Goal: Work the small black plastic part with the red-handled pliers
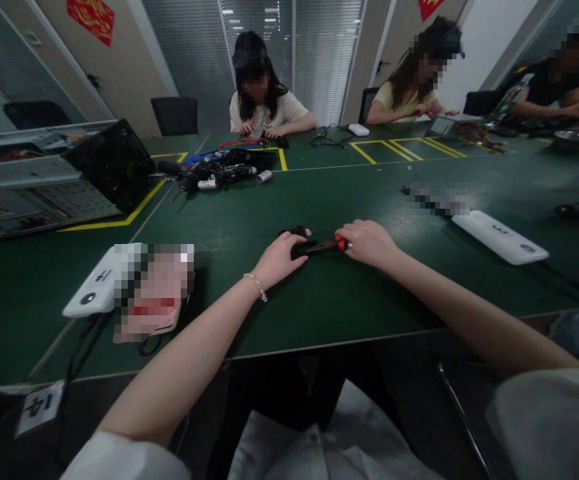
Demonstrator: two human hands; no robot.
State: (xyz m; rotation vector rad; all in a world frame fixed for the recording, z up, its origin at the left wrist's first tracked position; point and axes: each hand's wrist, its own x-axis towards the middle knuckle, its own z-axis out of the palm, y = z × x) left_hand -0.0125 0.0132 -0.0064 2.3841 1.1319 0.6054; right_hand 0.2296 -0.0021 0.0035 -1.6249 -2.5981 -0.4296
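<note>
Left hand [280, 259] has fingers curled closed on a small black part [300, 251] over the green table [369, 300], probably steadying it; right hand [372, 241] pinches a red-ended tool [340, 243] right of that part. Cable pile's [234, 163] beyond the part, leftward, guessing for elbow room.

Head-worn view, forward and down, across green table [319, 303]
</note>
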